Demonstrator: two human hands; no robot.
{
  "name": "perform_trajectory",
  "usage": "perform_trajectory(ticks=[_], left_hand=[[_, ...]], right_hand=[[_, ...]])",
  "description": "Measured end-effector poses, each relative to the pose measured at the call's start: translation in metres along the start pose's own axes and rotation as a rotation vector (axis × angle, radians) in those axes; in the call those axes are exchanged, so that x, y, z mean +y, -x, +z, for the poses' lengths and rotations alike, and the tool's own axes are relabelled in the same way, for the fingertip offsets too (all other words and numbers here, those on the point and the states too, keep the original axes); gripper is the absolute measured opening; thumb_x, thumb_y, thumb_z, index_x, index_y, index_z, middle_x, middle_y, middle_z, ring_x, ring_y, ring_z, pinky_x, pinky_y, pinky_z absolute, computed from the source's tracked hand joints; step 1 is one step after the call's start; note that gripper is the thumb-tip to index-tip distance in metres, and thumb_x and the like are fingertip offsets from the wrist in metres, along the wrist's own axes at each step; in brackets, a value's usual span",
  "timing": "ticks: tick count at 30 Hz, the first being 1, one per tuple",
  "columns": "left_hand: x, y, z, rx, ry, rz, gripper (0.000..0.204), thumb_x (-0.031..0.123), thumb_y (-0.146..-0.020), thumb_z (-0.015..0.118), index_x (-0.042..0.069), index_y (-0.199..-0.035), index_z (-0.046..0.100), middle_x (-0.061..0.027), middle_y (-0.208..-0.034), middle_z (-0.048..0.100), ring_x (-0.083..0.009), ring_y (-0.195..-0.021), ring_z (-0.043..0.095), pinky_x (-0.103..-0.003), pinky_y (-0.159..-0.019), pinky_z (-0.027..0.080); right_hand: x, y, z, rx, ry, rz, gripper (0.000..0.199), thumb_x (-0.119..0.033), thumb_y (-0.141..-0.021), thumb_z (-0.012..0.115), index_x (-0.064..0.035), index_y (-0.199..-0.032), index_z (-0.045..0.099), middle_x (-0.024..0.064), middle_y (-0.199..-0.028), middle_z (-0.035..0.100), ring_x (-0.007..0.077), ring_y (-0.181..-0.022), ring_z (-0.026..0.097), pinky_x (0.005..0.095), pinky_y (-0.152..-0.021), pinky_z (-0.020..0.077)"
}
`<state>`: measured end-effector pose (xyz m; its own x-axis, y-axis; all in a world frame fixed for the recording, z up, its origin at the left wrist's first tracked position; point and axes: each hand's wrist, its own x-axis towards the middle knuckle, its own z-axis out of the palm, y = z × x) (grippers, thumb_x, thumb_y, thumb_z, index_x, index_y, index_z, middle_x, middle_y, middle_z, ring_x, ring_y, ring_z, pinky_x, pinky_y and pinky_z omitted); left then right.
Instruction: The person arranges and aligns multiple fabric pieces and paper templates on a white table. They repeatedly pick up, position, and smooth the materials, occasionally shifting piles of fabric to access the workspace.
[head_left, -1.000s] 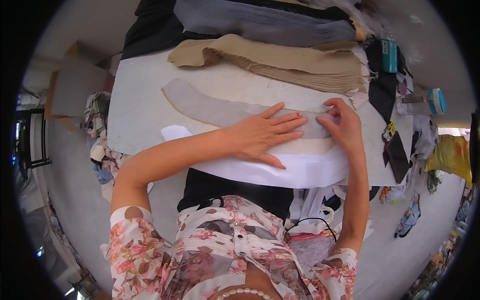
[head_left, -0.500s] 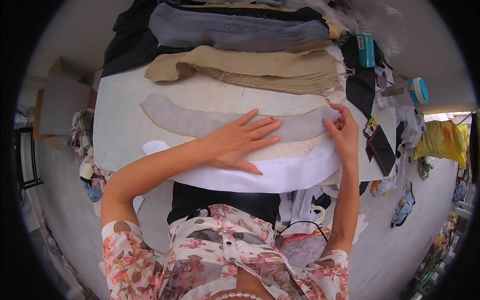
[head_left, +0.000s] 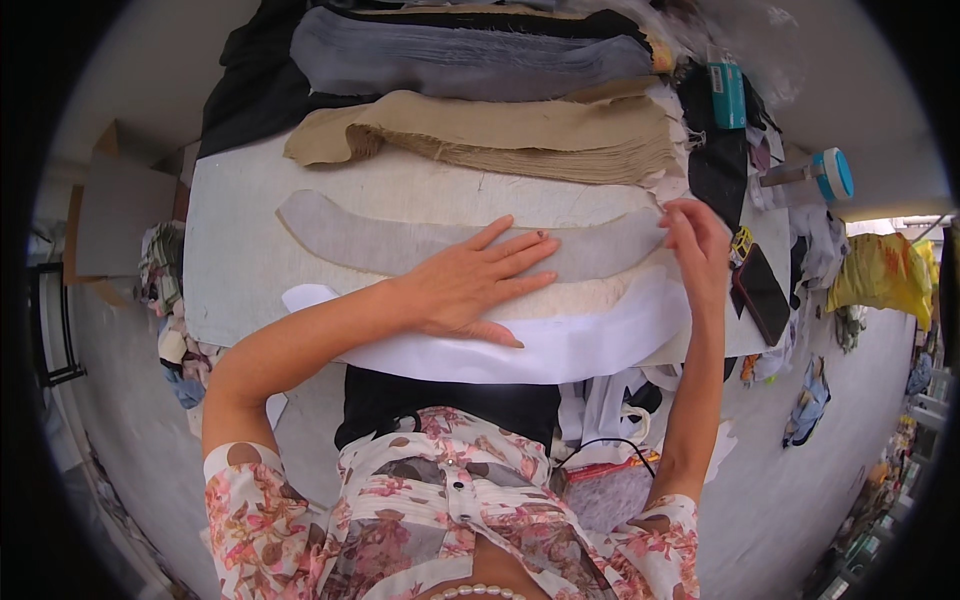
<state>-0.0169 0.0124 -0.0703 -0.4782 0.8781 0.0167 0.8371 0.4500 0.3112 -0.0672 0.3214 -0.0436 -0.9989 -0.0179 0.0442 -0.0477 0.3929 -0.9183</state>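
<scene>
A worker smooths a long curved grey fabric piece [head_left: 400, 243] across a pale desk [head_left: 230, 270]. The left hand [head_left: 470, 290] lies flat and open on it, fingers spread toward the right. The right hand [head_left: 697, 245] is at the strip's right-hand tip, fingers bent as if pinching the edge, though the view does not show whether they actually grip it.

The grey piece sits on a cream piece of the same curve [head_left: 590, 297], and under both lies a wider white curved piece [head_left: 600, 345] that reaches the desk's near edge.

Done well, this step likely calls for the flat palm to pin the middle while the other hand draws the end out, so the curved edges line up without a ripple. Too strong a pull could stretch the curve out of shape.

Beyond the strips lie a folded tan cloth stack [head_left: 520, 135], a grey folded cloth [head_left: 460, 60] and black cloth [head_left: 245, 90]. At the far right corner stand a teal box-shaped package [head_left: 727, 95] and a clear bottle on its side with a teal cap [head_left: 815, 175]. A dark flat phone-like slab [head_left: 762, 292] rests at the desk's right edge, and a brown cardboard box [head_left: 120, 215] stands on the floor at left.
</scene>
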Motion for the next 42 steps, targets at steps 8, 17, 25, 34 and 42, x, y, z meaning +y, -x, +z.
perform_trajectory(ticks=[8, 17, 25, 34, 42], left_hand=[[-0.001, -0.001, 0.000, 0.019, 0.024, 0.013, 0.088, 0.073, -0.089, 0.031, 0.009, -0.149, 0.030, -0.0185, -0.158, 0.016, -0.0330, -0.146, 0.016, -0.053, -0.119, 0.005], [0.043, 0.042, -0.019, 0.048, 0.088, -0.029, 0.084, 0.072, -0.088, 0.033, 0.014, -0.149, 0.033, -0.0163, -0.158, 0.018, -0.0312, -0.146, 0.017, -0.057, -0.117, 0.004], [0.045, 0.056, -0.001, -0.010, 0.041, -0.067, 0.087, 0.073, -0.084, 0.036, 0.015, -0.149, 0.032, -0.0153, -0.158, 0.018, -0.0307, -0.146, 0.017, -0.056, -0.118, 0.004], [0.044, 0.058, 0.004, 0.038, 0.116, -0.043, 0.081, 0.067, -0.088, 0.042, 0.016, -0.150, 0.030, -0.0193, -0.158, 0.017, -0.0316, -0.146, 0.017, -0.056, -0.117, 0.005], [0.047, 0.065, -0.007, 0.345, 0.168, 0.013, 0.068, 0.054, -0.090, 0.052, 0.013, -0.144, 0.041, -0.0222, -0.151, 0.031, -0.0328, -0.144, 0.024, -0.058, -0.115, 0.011]], right_hand=[[-0.007, 0.002, -0.016, 0.025, 0.050, -0.010, 0.023, -0.021, -0.093, 0.061, -0.0002, -0.102, 0.064, 0.0003, -0.078, 0.063, 0.0057, -0.063, 0.048, 0.0201, -0.059, 0.0400], [-0.014, 0.042, -0.029, -0.168, 0.494, -0.112, 0.029, -0.018, -0.075, 0.077, -0.0018, -0.097, 0.065, 0.0049, -0.090, 0.062, 0.0126, -0.078, 0.053, 0.0260, -0.068, 0.0442], [-0.026, 0.063, -0.054, -0.101, 0.496, -0.016, 0.020, -0.014, -0.079, 0.074, -0.0006, -0.084, 0.060, 0.0032, -0.077, 0.063, 0.0120, -0.068, 0.053, 0.0252, -0.060, 0.0400], [0.019, 0.079, -0.049, 0.089, 0.755, -0.310, 0.019, -0.010, -0.077, 0.074, -0.0025, -0.089, 0.061, 0.0086, -0.080, 0.060, 0.0247, -0.070, 0.058, 0.0340, -0.064, 0.0459], [-0.098, 0.007, 0.066, -0.017, 0.345, -0.445, 0.004, -0.003, -0.085, 0.067, -0.0016, -0.089, 0.066, 0.0034, -0.079, 0.064, 0.0110, -0.067, 0.056, 0.0236, -0.059, 0.0423]])
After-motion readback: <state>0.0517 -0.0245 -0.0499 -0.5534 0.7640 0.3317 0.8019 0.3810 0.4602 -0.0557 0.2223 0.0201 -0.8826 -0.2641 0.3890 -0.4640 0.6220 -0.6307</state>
